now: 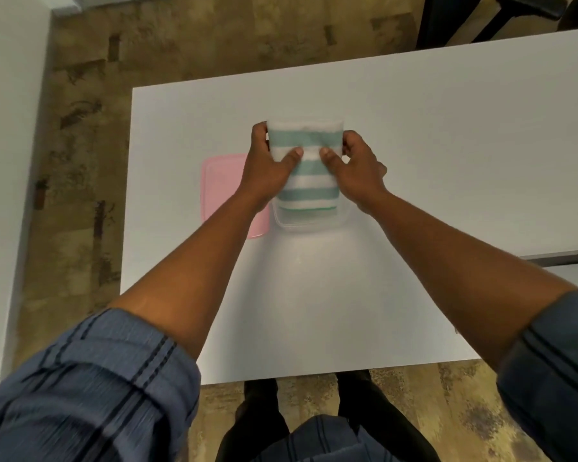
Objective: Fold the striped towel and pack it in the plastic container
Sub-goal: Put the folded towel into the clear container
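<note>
The striped towel [309, 190], teal and white, is folded into a thick rectangular bundle. Its near end rests in the clear plastic container [309, 225] on the white table [447, 145], while its far end sticks up and out over the far rim. My left hand [266, 168] grips the bundle's left side with the thumb pressed on top. My right hand [354, 168] holds the right side the same way, thumb on top. The container's far part is hidden under the towel and hands.
A pink lid [221, 191] lies flat on the table just left of the container, partly under my left forearm. The table's left and near edges drop to a patterned floor. A second table edge [561, 256] shows at the right.
</note>
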A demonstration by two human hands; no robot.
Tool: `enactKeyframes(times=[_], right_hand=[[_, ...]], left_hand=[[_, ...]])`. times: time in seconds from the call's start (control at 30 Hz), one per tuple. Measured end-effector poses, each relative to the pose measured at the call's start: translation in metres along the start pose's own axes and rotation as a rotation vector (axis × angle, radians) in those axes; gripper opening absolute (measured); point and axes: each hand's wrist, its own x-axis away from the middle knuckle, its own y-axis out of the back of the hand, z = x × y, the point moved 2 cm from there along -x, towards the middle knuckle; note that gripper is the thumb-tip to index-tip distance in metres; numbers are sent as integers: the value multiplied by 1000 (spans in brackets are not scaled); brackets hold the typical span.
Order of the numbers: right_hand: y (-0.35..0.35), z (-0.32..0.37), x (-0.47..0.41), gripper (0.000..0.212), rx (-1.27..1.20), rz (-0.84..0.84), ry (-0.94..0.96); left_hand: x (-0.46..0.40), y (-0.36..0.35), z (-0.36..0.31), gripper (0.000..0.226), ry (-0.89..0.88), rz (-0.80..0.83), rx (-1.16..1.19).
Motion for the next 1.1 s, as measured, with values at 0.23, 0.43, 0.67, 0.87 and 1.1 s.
enactKeyframes(times=[0.23, 0.43, 0.67, 0.87, 1.1], right_hand=[[-14, -25, -7, 33, 339, -13, 72], [-19, -40, -2, 53, 491, 58, 183], [-24, -34, 5, 80, 703, 40, 224], [-32, -34, 5, 81, 917, 156, 325], [-42, -27, -3, 74, 1195, 389, 394]], left_hand=[[-2, -12, 23, 78, -105, -87, -547], [-4, -15, 37, 65, -126, -96, -884], [-12, -16, 41, 81, -171, -72, -1058], [-11, -26, 57, 74, -281, 264, -1270], [-15, -31, 64, 70, -288, 432, -1424]])
